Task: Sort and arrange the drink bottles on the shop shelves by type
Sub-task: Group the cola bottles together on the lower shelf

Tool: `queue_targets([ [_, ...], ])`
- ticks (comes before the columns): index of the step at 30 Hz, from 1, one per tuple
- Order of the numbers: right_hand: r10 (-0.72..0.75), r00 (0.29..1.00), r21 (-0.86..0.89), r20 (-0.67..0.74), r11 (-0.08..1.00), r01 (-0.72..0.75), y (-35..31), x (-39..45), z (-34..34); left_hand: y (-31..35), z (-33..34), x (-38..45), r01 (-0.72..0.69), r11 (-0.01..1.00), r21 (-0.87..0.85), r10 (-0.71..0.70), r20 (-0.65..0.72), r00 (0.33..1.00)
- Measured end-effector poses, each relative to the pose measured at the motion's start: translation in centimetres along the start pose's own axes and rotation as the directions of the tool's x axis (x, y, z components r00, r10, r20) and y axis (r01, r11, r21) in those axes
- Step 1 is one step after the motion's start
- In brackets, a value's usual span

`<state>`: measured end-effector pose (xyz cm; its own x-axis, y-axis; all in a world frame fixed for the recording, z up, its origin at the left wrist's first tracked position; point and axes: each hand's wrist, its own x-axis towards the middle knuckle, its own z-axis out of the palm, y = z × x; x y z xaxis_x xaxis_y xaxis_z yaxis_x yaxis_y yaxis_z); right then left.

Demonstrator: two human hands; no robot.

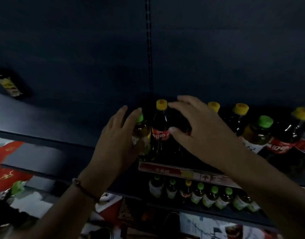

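the scene is dim and blurred, so labels are hard to read. the left hand (117, 135) is up at the upper shelf (44, 118), its fingers curled round a green-capped bottle (141, 133) of yellowish drink; the palm covers the bottle's left side and its base is lost in shadow. touching that bottle on its right stands a yellow-capped cola bottle (160, 130) with a red label. the right hand (198, 128) hovers in front of the next bottles, fingers spread and slightly bent, thumb tip against the cola's label; whether the fingers touch anything behind them cannot be told, since the hand hides what stands there.

further right on the same shelf are more yellow-capped dark bottles (240, 116) and another green-capped one (258, 133), the last cola cut off by the frame edge. a red price strip (182, 171) runs along the shelf front, partly covered by the right forearm. on the lower shelf a row of small bottles (207, 195), mostly green-capped, fades into darkness. at far left one dark bottle (9, 83) stands alone, smeared by blur. a bead bracelet (86, 188) circles the left wrist.
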<state>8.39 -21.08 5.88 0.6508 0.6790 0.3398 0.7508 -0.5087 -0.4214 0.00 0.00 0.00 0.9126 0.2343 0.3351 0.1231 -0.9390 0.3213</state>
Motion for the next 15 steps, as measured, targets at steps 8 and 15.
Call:
queue_targets([
  [8, 0.074, 0.986, -0.305, 0.150, 0.952, -0.025, -0.5, 6.3, 3.3, -3.3, 3.0, 1.2, -0.222, 0.971, -0.090, 0.218, -0.047, 0.975],
  [15, 0.065, 0.997, -0.359, -0.032, 0.930, -0.072, -1.8, 5.7, 4.1, -5.0, 4.6, 1.0, -0.312, 0.938, -0.148, 0.292, -0.145, 0.945],
])
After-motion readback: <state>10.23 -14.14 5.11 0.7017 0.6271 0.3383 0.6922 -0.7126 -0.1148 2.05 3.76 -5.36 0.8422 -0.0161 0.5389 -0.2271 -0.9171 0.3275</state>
